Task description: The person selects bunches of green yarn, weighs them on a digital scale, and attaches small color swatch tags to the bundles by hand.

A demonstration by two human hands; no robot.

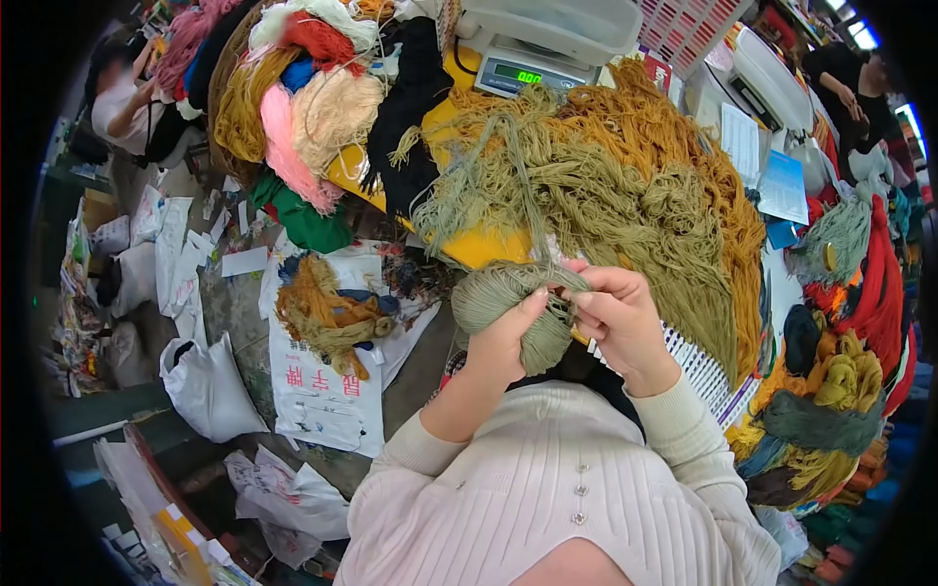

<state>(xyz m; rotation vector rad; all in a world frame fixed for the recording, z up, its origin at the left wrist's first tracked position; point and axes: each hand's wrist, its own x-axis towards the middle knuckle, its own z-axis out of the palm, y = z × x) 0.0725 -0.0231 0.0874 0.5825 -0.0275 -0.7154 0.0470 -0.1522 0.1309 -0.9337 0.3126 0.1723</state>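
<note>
A grey-green ball of yarn is held close in front of my body. My left hand wraps round its lower side, thumb pressed on top. At its right side, my right hand is closed with thumb and fingertips pinched on a bit of the yarn. A grey-green strand runs from the ball up over the yellow table. Just beyond my hands lies a large loose heap of olive yarn, with ochre yarn behind and to its right.
A digital scale reading 0.00 stands at the back, a clear plastic tub on it. Coloured skeins are piled at left. White sacks and yarn scraps lie on the floor. Other people are at both far sides.
</note>
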